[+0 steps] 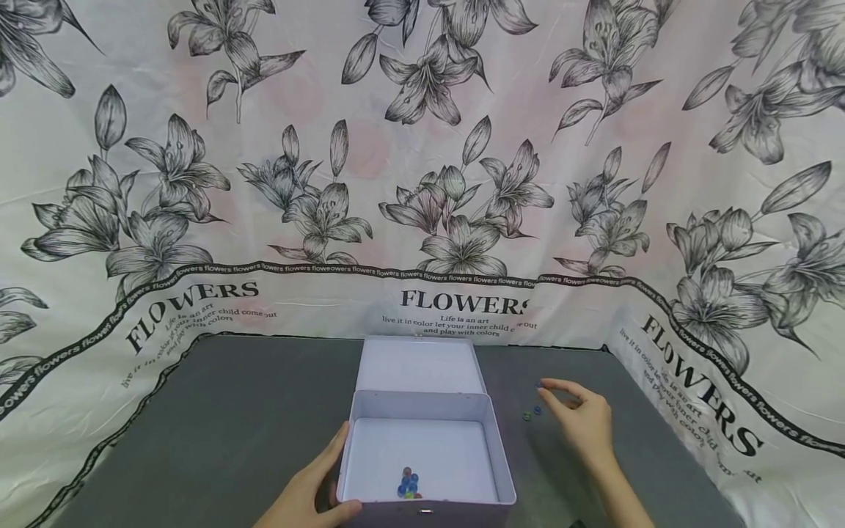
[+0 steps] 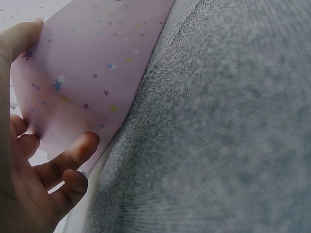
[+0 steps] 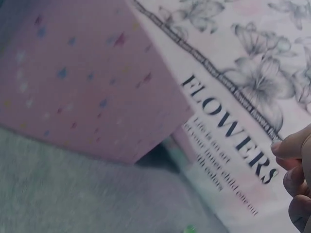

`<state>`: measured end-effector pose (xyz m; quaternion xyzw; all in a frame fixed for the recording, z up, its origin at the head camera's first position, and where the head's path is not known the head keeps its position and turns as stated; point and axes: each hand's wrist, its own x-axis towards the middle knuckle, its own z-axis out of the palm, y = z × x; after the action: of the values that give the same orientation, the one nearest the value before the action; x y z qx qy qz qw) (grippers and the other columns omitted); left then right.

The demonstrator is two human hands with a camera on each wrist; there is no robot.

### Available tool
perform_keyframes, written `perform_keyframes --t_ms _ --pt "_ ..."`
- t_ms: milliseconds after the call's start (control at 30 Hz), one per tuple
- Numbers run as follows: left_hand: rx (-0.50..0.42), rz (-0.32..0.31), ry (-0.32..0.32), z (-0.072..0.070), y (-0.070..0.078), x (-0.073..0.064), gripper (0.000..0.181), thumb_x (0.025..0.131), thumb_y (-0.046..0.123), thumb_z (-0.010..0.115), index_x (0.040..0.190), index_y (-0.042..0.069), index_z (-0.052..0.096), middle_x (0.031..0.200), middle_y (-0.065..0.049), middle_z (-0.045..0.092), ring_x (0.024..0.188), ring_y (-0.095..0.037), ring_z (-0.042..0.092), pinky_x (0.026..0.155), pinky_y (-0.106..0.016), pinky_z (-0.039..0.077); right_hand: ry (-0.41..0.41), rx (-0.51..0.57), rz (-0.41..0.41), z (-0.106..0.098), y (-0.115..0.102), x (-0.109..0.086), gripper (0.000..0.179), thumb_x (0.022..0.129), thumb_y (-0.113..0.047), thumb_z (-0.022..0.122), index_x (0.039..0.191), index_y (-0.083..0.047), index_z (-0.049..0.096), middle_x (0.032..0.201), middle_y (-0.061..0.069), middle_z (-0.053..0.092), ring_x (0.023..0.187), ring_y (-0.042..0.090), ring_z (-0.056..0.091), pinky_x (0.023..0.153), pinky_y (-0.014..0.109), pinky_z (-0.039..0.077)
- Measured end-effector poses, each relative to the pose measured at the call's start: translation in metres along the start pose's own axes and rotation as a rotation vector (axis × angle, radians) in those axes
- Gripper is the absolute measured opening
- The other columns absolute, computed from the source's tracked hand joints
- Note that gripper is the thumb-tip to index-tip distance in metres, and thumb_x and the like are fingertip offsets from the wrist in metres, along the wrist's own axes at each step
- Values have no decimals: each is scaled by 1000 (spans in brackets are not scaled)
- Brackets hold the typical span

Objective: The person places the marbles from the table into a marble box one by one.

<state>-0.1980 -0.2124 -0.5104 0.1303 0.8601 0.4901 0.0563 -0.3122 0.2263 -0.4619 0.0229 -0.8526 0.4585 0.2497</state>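
From the head camera, the left hand [image 1: 310,491] rested against the near left corner of an open box [image 1: 502,469], thumb over its front edge and fingers loosely along the left wall, steadying rather than gripping it. Inside the box, just right of that thumb, a small cluster of coloured marbles [image 1: 408,484] lay against the front wall. The box's lid [image 1: 419,364] stood tipped back beyond the hand. The right hand [image 1: 581,419] hovered over the grey table [image 1: 218,425] to the right of the box, fingers relaxed and slightly spread, holding nothing visible. Just left of its fingertips lay two loose marbles [image 1: 532,413] on the cloth, close together.

From the left wrist, the left hand [image 2: 34,184] lay with straightish fingers [image 2: 73,155] touching the box's pink, star-printed outer wall [image 2: 92,68]; grey table cloth [image 2: 218,136] filled the rest.

From the right wrist, curled fingertips [image 3: 296,165] showed at the right edge, empty, with the box's wall [image 3: 82,82] well to their left and the flower-printed backdrop [image 3: 228,111] between.
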Motion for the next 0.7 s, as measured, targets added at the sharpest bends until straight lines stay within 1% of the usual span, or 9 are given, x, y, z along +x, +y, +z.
perform_keyframes --t_ms 33,100,233,333,433,500,600,667,700 --pt "0 1 -1 0 0 0 107 94 45 80 172 20 10 177 -14 12 157 -52 21 113 -76 34 4 6 -8 -1 -3 -1 13 93 -14 84 105 -10 84 71 2 77 33 2 28 34 22 26" --pt "-1 -1 -2 0 -1 0 107 94 46 80 172 19 11 177 -14 12 157 -52 21 114 -76 33 8 11 -10 -1 -7 -1 13 92 -15 85 105 -11 84 73 -1 77 33 2 29 34 22 26" --pt "4 2 9 -2 0 0 107 94 45 80 172 17 12 176 -15 13 157 -52 21 114 -76 33 -25 40 2 4 -9 -2 14 93 -15 84 106 -10 84 55 -7 65 34 0 27 35 21 24" --pt "16 6 21 -3 1 -1 107 93 46 80 172 17 13 176 -15 15 157 -50 22 114 -75 33 -50 66 11 12 -8 -3 14 93 -14 84 106 -9 84 49 -9 57 35 -2 25 35 19 23" --pt "27 17 23 -3 2 0 107 94 46 80 172 17 14 176 -15 16 158 -48 24 115 -73 34 -50 81 11 20 -9 -5 13 91 -11 85 104 -9 84 56 -7 63 36 -2 24 35 19 23" --pt "28 24 23 -2 3 0 106 94 45 80 172 17 14 176 -15 16 158 -48 25 115 -73 34 -54 87 3 25 -11 -6 13 90 -10 85 103 -9 84 59 0 66 37 -3 24 36 19 23" --pt "29 29 26 -1 3 0 105 95 43 80 172 17 13 176 -15 16 157 -49 25 115 -74 34 -72 99 -9 35 -19 -7 14 90 -10 86 104 -9 84 79 7 78 39 -3 24 36 18 24" --pt "33 27 29 0 3 -1 105 94 44 80 172 17 13 176 -15 16 157 -49 24 115 -75 33 -94 117 -15 42 -27 -9 14 90 -10 85 104 -9 84 82 11 78 40 -4 24 37 18 23" --pt "34 27 31 0 3 -1 105 94 43 80 172 17 13 176 -15 17 157 -49 24 115 -75 32 -103 124 -16 46 -31 -9 14 90 -9 85 104 -9 84 86 10 79 40 -4 25 37 17 23"
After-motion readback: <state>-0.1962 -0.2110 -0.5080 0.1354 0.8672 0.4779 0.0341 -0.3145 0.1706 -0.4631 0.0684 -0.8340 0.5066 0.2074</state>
